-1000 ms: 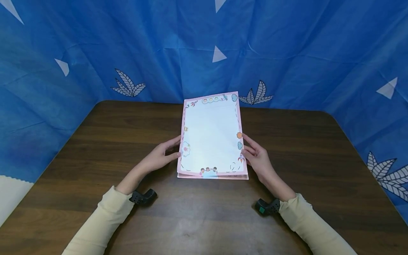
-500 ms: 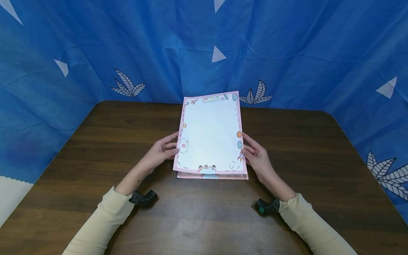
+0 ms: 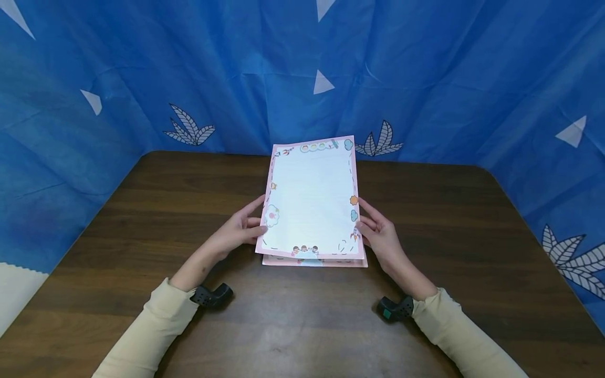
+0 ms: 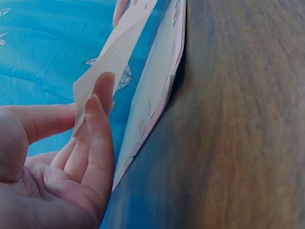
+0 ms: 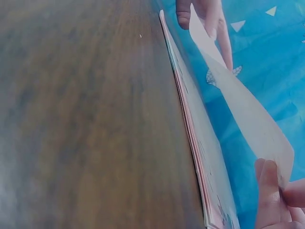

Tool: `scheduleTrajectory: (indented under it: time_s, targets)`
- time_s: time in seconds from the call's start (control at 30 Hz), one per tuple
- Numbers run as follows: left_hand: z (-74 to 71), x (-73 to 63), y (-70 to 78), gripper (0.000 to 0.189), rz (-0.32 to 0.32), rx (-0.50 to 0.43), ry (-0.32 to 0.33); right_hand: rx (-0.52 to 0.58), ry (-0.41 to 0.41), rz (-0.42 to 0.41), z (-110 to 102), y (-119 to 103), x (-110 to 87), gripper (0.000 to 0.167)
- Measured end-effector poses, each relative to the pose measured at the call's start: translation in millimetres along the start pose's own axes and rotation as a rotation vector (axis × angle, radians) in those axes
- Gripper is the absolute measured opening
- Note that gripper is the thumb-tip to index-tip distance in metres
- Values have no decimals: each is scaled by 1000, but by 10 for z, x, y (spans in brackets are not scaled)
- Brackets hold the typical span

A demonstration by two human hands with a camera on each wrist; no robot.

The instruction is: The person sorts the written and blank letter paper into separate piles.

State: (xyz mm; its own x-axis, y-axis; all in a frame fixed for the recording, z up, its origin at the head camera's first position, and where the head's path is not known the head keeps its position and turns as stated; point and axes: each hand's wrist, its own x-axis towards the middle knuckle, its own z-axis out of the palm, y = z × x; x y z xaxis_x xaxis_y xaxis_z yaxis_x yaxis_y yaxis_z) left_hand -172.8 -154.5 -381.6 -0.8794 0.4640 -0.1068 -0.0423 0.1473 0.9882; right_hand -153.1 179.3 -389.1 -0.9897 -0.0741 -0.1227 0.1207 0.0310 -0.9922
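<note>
Both hands hold a sheet of paper (image 3: pixel 312 199) with a pink border and cartoon drawings around a white middle. My left hand (image 3: pixel 233 231) pinches its left edge between thumb and fingers. Its right edge is pinched by my right hand (image 3: pixel 384 239). Below it, a stack of matching sheets (image 5: pixel 198 157) lies on the table, mostly hidden in the head view except for a strip along the front. In both wrist views a gap shows between the raised sheet (image 4: pixel 102 67) and the stack.
The dark wooden table (image 3: pixel 283 331) has rounded far corners. A blue curtain (image 3: pixel 227 68) with white triangles and leaf prints hangs right behind it and along both sides. Each wrist wears a black camera mount (image 3: pixel 212 295).
The sheet's left side has risen and shifted left, so more of the stack shows below its front edge. My left hand moved slightly with it; the right hand stayed nearly in place.
</note>
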Motion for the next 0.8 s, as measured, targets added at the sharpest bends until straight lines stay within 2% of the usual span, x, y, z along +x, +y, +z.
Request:
scheduleTrajectory:
  time_s: [0.3, 0.57, 0.8]
  targets:
    - [51, -46, 61, 82, -5, -5, -86, -1, 6, -16, -49, -3, -58, 58]
    - [192, -29, 101, 81, 16, 10, -132, -22, 0, -47, -181, 17, -117, 57]
    - [398, 82, 142, 78, 35, 17, -147, -95, -2, -72, -372, 7, -188, 56]
